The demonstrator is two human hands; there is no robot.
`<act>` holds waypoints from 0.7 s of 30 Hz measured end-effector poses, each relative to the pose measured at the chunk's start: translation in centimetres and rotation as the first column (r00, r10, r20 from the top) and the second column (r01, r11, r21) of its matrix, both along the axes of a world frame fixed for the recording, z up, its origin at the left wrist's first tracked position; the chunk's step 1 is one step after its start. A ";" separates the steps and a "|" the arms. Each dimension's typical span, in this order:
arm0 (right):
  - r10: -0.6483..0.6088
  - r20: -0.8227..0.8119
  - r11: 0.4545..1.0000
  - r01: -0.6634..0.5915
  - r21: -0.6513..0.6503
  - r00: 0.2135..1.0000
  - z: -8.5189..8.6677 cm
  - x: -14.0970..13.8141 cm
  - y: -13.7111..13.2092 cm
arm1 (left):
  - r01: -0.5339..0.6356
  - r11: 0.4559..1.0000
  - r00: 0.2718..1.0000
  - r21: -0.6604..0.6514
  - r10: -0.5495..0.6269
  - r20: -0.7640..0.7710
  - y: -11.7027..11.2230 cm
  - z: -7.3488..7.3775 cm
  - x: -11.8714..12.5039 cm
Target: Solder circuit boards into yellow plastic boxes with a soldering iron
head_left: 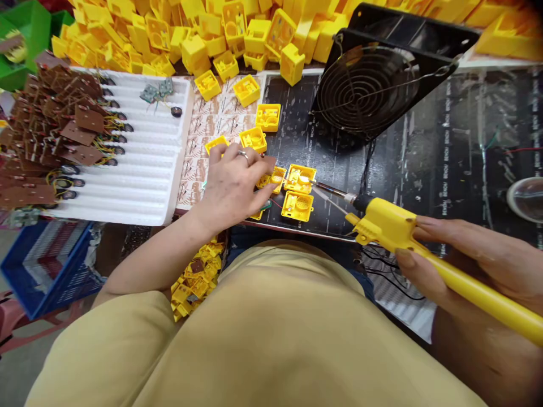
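My left hand (235,183), a ring on one finger, is bent over the small yellow cases at the table's front edge. A corner of a brown circuit board (268,163) shows at its fingertips, and the fingers hide most of it. Beside the thumb is a small green part (266,205). In my right hand (470,265) is a yellow soldering iron (390,223), its thin tip reaching into an open yellow case (300,178). A thin feed tube runs beside the tip. Another open case (297,206) lies just below, with a red wire near it.
A black fan (369,90) stands at the back right. Yellow cases (203,34) are heaped along the back. On the left, a white foam tray (148,186) carries piled brown boards (63,124) with wired round parts. A blue crate (55,254) sits below; a round clear-rimmed dish (528,199) is at right.
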State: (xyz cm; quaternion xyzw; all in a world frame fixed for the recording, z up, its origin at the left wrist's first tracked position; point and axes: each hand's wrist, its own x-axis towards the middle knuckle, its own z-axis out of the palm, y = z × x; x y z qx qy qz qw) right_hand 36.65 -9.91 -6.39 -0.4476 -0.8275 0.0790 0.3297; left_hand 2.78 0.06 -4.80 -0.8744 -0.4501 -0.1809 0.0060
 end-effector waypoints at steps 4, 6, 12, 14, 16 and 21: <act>-0.005 -0.032 1.000 0.006 0.013 0.999 -0.2 0.1 -0.5 | 0.110 0.988 0.994 -0.111 -0.107 0.039 0.3 0.3 0.5; -0.037 -0.048 0.999 0.039 0.037 0.998 -0.3 0.2 -0.7 | 0.189 0.964 0.982 -0.189 -0.183 0.049 0.3 0.7 0.7; 0.080 -0.001 0.997 -0.080 0.015 0.997 1.0 -0.3 0.0 | 0.189 0.951 0.978 -0.243 -0.203 -0.035 0.2 0.7 2.0; 0.072 0.056 0.997 -0.074 0.032 0.996 1.8 -0.8 0.3 | 0.192 0.957 0.977 -0.219 -0.208 -0.051 0.1 0.5 2.1; 0.079 0.094 0.995 -0.084 0.046 0.992 2.5 -1.2 0.5 | 0.212 0.958 0.972 -0.195 -0.227 -0.055 -0.1 0.4 2.0; 0.072 0.078 0.995 -0.076 0.059 0.994 2.2 -1.4 0.4 | 0.226 0.953 0.972 -0.201 -0.234 -0.015 -0.5 0.2 2.1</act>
